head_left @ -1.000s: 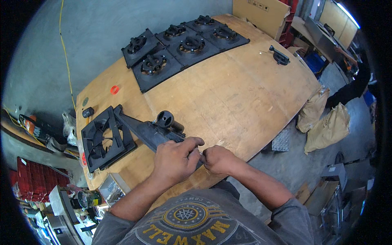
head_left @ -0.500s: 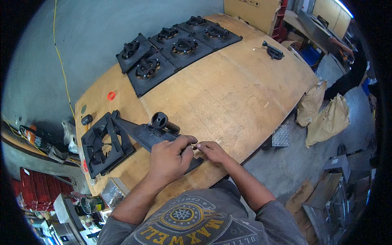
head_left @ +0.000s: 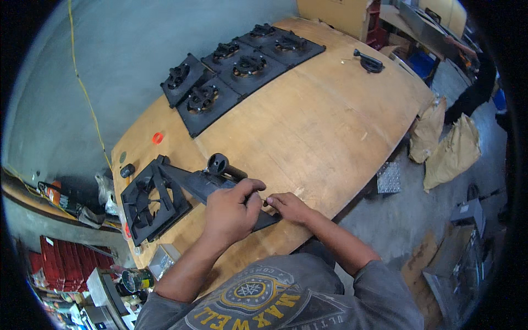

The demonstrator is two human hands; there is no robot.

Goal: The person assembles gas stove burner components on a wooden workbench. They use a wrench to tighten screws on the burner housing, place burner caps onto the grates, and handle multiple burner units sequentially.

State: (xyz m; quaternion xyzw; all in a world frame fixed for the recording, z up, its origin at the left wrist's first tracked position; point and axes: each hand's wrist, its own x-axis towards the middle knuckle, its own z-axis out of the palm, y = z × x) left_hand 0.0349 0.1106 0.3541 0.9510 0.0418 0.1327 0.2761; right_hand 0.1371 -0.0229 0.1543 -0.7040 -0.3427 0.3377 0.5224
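On the tan wooden table lay a long black panel; over its near end, the right hand pinched a small dark piece. The left hand's hold was unclear; steady bracing seemed best.

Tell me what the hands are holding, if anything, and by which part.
The right hand pinches a small piece, too tiny to identify or tell which part. Whether the left hand grips it too cannot be told.
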